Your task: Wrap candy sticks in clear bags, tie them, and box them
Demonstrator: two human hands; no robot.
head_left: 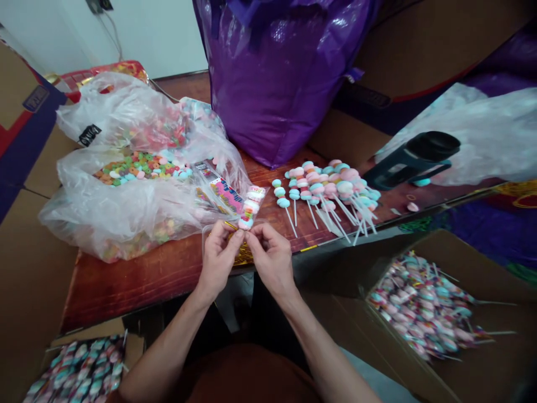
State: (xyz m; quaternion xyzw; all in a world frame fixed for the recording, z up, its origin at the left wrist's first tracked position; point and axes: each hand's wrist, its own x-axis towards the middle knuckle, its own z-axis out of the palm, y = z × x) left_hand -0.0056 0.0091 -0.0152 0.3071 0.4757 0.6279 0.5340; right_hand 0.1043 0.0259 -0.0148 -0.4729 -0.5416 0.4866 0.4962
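My left hand (221,254) and my right hand (272,257) meet at the table's front edge, fingertips pinched together at the lower end of a marshmallow pop (250,207) in a clear wrapper. Pink, white and blue marshmallows with colored rings between them show through the plastic. A short gold twist tie (230,225) pokes out by my left fingers. My fingers hide the gathered neck and any stick. Beneath my hands sits a clear tub (205,238) with gold ties (244,255). Unwrapped marshmallow pops (335,187) lie on the table to the right, sticks toward me.
Plastic bags of ring candies (142,168) cover the table's left side, beside printed wrappers (224,193). Behind stands a big purple bag (277,84). A dark bottle (413,159) lies tilted at right. Wrapped pops fill boxes at lower right (423,308) and lower left (81,366).
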